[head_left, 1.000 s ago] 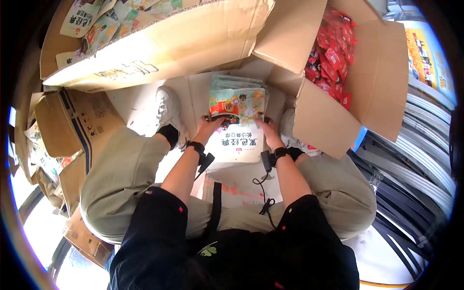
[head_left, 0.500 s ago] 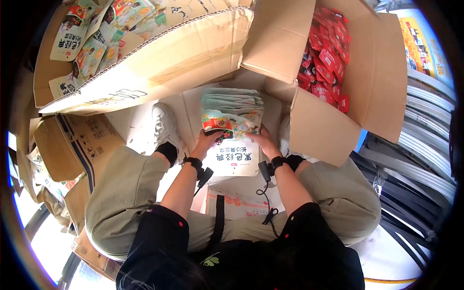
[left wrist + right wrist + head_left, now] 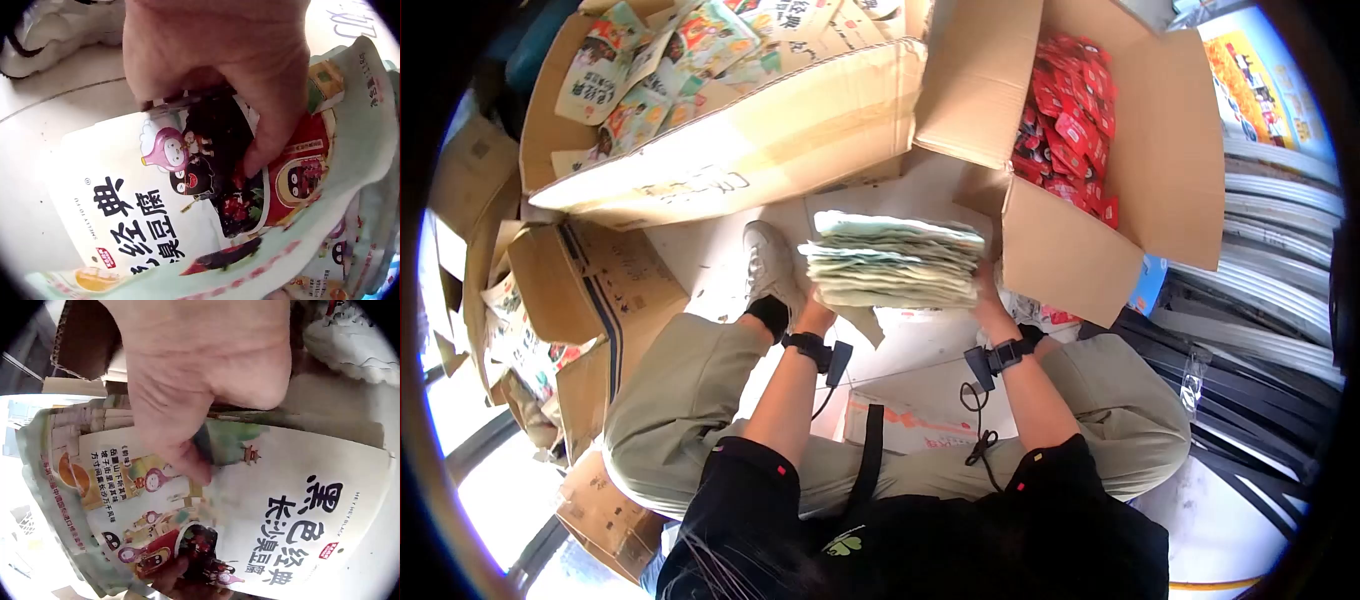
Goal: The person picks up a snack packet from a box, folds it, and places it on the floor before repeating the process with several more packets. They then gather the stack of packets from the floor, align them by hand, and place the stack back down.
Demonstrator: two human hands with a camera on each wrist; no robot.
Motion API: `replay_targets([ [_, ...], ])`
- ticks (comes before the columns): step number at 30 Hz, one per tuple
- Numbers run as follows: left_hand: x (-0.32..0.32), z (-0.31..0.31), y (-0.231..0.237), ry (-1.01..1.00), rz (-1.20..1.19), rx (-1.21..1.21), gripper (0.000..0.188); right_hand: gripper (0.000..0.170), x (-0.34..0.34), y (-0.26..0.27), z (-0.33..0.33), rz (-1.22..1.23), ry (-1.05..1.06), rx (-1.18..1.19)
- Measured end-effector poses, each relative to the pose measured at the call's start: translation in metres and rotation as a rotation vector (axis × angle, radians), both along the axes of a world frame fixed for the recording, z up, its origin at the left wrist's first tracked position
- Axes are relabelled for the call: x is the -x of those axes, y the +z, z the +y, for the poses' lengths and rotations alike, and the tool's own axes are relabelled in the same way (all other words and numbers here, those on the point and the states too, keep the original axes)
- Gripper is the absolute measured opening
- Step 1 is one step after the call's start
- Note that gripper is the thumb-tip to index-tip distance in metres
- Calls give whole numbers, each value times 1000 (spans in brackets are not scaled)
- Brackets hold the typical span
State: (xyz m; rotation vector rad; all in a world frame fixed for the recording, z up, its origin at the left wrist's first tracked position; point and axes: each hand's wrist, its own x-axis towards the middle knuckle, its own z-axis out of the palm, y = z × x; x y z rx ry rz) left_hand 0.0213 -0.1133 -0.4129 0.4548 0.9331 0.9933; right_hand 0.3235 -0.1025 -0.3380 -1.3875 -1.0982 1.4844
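A thick stack of printed food pouches [image 3: 895, 262] is held between both hands over the floor, its layered edges turned up toward the head camera. My left hand [image 3: 816, 312] grips the stack's left side. In the left wrist view its thumb [image 3: 265, 150] presses on the front pouch [image 3: 112, 206], beside the picture of a dark dish. On the opposite side my right hand [image 3: 990, 298] grips the stack, with its thumb [image 3: 190, 465] flat on the pouch's printed face [image 3: 281, 487]. The other fingers of both hands are mostly hidden behind the pouches.
Ahead on the left stands a large carton [image 3: 750, 150] of similar pouches. An open carton [image 3: 1070, 240] of red packets [image 3: 1075, 130] is at the right. A flat printed box [image 3: 910, 420] lies between the legs. Bundled strips [image 3: 1270, 260] line the far right.
The stack has gone from lying with its printed front facing up to being raised and tilted, edges upward. Both hands have shifted to its sides and keep hold of it.
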Motion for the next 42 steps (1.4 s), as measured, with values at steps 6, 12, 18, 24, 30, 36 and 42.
replay_targets([
  [6, -4, -24, 21, -99, 482, -214, 28, 37, 5, 22, -8, 693, -242, 401],
  [12, -28, 12, 91, -209, 377, -140, 35, 42, -23, -36, -29, 328, -196, 200],
  [18, -33, 16, 64, -32, 201, -35, 28, 46, -51, -106, -37, 877, -200, 461],
  [24, -28, 14, 109, -35, 341, -29, 32, 40, -10, 3, -24, 397, -338, 542],
  [30, -23, 23, 79, -43, 207, -204, 65, 47, -57, -96, -36, 423, -65, 247],
  [36, -12, 24, 102, -195, 792, -592, 75, 47, -41, -46, -7, 1026, -43, 296],
  [42, -17, 23, 61, -116, 710, -437, 35, 43, -30, -22, -9, 647, -256, 347],
])
